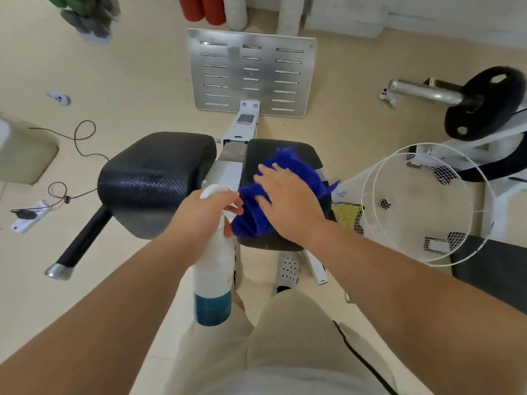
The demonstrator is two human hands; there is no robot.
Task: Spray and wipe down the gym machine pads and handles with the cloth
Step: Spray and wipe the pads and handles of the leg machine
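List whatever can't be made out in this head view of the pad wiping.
- Head view: right pad surface under the blue cloth and right hand, covered by both.
- Spray bottle nozzle, wrapped by the left hand; its label is too small.
- Frame display: too small to read.
- Green objects, top left: blurred, cut by the edge.

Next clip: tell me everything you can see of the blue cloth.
The blue cloth is deep-blue fuzzy fabric, microfibre by its look, crumpled into loose folds. It lies on the right black pad, drooping over the pad's near-left edge, one corner poking past the right edge. The right hand presses on it with straight fingers. The left hand, gripping the spray bottle, sits close beside its left folds; contact is unclear.
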